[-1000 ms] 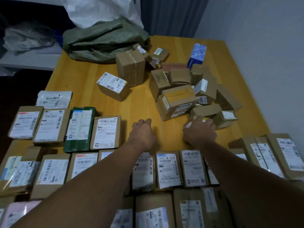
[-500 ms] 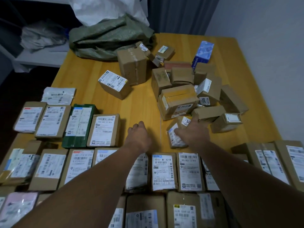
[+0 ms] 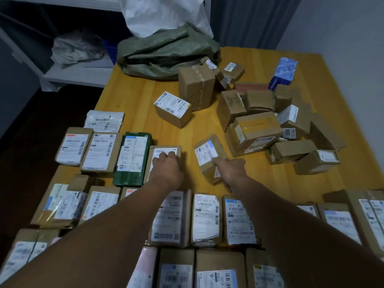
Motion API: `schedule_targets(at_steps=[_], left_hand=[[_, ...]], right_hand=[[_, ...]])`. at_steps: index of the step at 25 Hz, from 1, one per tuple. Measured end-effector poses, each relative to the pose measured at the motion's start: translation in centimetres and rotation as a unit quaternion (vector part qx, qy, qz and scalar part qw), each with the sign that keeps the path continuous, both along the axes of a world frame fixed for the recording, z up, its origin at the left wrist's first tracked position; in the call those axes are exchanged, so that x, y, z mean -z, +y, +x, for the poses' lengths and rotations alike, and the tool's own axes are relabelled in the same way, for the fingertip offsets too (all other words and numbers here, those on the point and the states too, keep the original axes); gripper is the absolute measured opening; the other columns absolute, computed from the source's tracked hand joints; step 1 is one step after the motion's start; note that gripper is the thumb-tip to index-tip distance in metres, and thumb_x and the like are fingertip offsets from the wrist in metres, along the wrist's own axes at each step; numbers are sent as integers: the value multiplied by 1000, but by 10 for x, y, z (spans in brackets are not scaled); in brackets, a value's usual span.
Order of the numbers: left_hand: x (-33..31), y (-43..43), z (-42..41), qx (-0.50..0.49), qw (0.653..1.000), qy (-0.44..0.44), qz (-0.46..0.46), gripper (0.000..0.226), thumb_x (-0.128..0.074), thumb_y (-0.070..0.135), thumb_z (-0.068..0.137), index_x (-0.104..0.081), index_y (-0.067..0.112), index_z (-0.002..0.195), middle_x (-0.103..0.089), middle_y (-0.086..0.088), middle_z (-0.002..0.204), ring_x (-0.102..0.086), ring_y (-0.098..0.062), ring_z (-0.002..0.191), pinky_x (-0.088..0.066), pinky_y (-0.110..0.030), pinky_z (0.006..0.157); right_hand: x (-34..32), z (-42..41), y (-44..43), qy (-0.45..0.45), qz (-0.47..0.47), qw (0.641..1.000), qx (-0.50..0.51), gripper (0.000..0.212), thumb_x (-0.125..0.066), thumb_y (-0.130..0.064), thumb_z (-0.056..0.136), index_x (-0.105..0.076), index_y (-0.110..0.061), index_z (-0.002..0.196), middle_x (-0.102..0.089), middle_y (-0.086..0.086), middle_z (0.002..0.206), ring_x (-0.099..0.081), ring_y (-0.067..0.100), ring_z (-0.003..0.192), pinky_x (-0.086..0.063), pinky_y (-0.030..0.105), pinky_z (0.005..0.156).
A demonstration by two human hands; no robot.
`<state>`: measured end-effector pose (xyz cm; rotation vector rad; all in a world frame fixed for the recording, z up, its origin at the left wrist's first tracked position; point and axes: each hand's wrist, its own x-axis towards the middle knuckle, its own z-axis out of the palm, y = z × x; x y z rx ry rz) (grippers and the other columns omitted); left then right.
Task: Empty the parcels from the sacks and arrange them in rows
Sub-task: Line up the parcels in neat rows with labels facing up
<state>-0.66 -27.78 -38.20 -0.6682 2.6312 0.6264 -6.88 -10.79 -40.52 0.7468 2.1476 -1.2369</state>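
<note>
Parcels point(image 3: 204, 219) fill worktop point(image 3: 133, 96) rows; a heap point(image 3: 255, 129) awaits sorting. Right grip point(image 3: 230, 171) clasps a small box point(image 3: 205, 156); left grip point(image 3: 166, 167), fingers bent, rests on a row's end parcel point(image 3: 164, 150).

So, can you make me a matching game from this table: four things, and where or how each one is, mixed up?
Things: 1 green sack; 2 blue box; 3 dark green parcel; 4 small brown parcel.
States: A held tilted by the right hand; B flat in a row; C crumpled at the far left of the table; D near the far right corner.
Pairs: 1-C, 2-D, 3-B, 4-A.
</note>
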Motion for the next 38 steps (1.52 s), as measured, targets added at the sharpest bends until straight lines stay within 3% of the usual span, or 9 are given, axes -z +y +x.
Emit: schedule_targets(at_steps=[1, 3, 6, 10, 15, 26, 31, 34, 38], left_hand=[[2, -6, 1, 6, 1000, 4, -2, 43, -48, 20, 98, -42, 12, 139, -40, -15, 142, -34, -36, 133, -36, -45, 105], [7, -14, 3, 27, 1000, 1, -4, 47, -52, 17, 94, -42, 14, 140, -38, -13, 144, -31, -35, 135, -37, -45, 107], [12, -24, 2, 56, 998, -9, -18, 57, -58, 11, 88, -41, 17, 142, -36, -11, 146, -28, -33, 136, -40, -44, 106], [18, -28, 1, 102, 993, -35, -49, 61, -61, 10, 86, -41, 21, 142, -35, -9, 146, -29, -33, 135, -42, -47, 104], [23, -33, -1, 120, 989, -47, -74, 62, -68, 17, 83, -44, 24, 140, -34, -6, 146, -30, -31, 134, -43, -48, 103], [19, -37, 1, 133, 988, -50, -57, 61, -64, 14, 84, -44, 21, 141, -34, -7, 146, -29, -31, 135, -42, -48, 104], [4, -26, -6, 126, 991, -37, -35, 53, -59, 15, 88, -44, 18, 139, -37, -11, 141, -31, -33, 133, -43, -47, 101], [-8, -4, -18, 132, 991, -3, 2, 52, -60, 11, 87, -46, 16, 137, -38, -12, 140, -32, -33, 132, -43, -48, 98], [-12, 31, -34, 140, 989, 47, 30, 44, -50, 16, 95, -46, 15, 139, -43, -14, 138, -37, -34, 128, -40, -45, 102]], right_hand=[[9, 4, -5, -32, 3, 999, 0, 81, -75, -40, 72, -38, -5, 134, -61, 16, 124, -61, 31, 100, -52, 38, 73], [16, 10, -9, -53, 75, 994, -65, 78, -71, -40, 65, -46, -7, 131, -61, 15, 125, -63, 33, 105, -56, 42, 85], [12, 7, -17, 10, 207, 965, -163, 66, -66, -41, 85, -41, -5, 135, -52, 18, 133, -54, 37, 122, -47, 44, 103], [20, 4, -26, 33, 197, 959, -199, 65, -68, -31, 90, -33, -3, 137, -52, 21, 137, -53, 38, 126, -47, 47, 104], [30, 17, -50, 36, 160, 957, -238, 70, -77, -37, 86, -36, -5, 132, -60, 17, 129, -59, 35, 119, -51, 45, 97], [16, 19, -51, 65, 162, 948, -266, 41, -65, -24, 95, -43, -6, 124, -64, 14, 120, -64, 30, 108, -52, 36, 79], [-14, 10, -25, 66, 202, 946, -244, 45, -65, -30, 89, -49, -6, 124, -59, 13, 119, -61, 31, 109, -54, 41, 85], [-31, 2, -2, 84, 240, 939, -232, 33, -64, -26, 88, -57, -7, 113, -62, 14, 115, -62, 32, 102, -56, 40, 82], [-39, -15, 31, 120, 292, 920, -231, 51, -63, -20, 88, -46, -10, 135, -48, 21, 135, -49, 38, 123, -48, 47, 100]])
